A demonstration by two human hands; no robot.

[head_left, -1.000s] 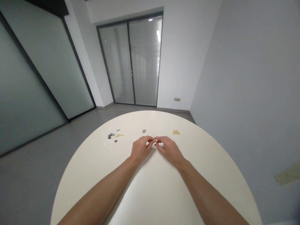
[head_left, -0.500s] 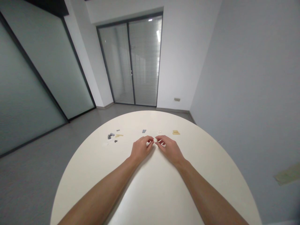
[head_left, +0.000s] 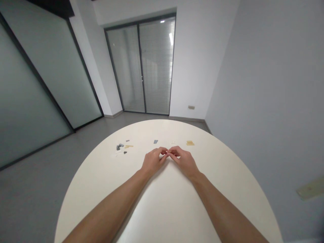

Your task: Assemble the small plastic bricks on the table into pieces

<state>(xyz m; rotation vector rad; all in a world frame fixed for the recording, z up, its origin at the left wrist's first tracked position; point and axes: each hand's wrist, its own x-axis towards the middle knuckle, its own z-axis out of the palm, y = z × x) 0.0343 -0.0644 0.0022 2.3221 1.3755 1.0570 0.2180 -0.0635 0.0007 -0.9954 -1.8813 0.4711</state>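
Note:
My left hand point(head_left: 155, 160) and my right hand point(head_left: 183, 160) meet over the middle of the white round table point(head_left: 162, 209), fingertips touching. Each has its thumb and fingers pinched together. Whatever lies between the fingertips is too small or too hidden to name. Just beyond the hands are a blue-grey flat piece point(head_left: 155, 141), a faint group of white pieces point(head_left: 172, 142) and a pair of yellow strips point(head_left: 190, 143) at the right.
Left of my hands lies a loose group of small parts: dark grey pieces point(head_left: 118, 147), tan strips point(head_left: 128, 146), a small black piece point(head_left: 125, 152) and a grey piece point(head_left: 127, 140). A glass door point(head_left: 157, 67) and pale walls stand behind the table.
My two hands have drawn together, so the small gap between their fingertips has closed. The pieces on the table have kept their places.

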